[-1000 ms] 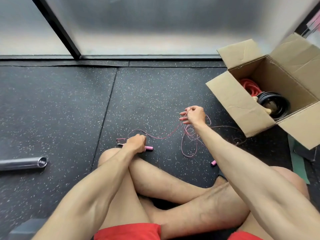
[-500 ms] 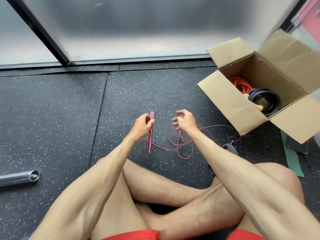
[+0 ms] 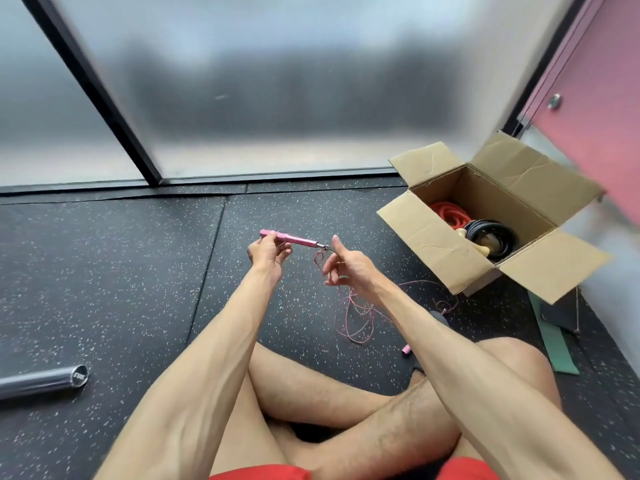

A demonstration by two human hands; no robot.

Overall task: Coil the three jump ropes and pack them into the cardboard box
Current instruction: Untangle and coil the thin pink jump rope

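Pink jump rope (image 3: 358, 340) is trailing over speckled rubber floor (image 3: 104, 271) by frosted glass (image 3: 277, 98). I'm seeing left hand (image 3: 266, 254) gripping its handle (image 3: 291, 238), right hand (image 3: 346, 268) pinching the rope. Cardboard box (image 3: 426, 233) is holding red coil (image 3: 445, 211) and black coil (image 3: 498, 233).

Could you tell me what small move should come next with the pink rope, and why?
Probably gather a first loop of pink cord with the right hand, beside the handle the left hand grips: the cord lies loose, while the red rope and black rope sit in the cardboard box.
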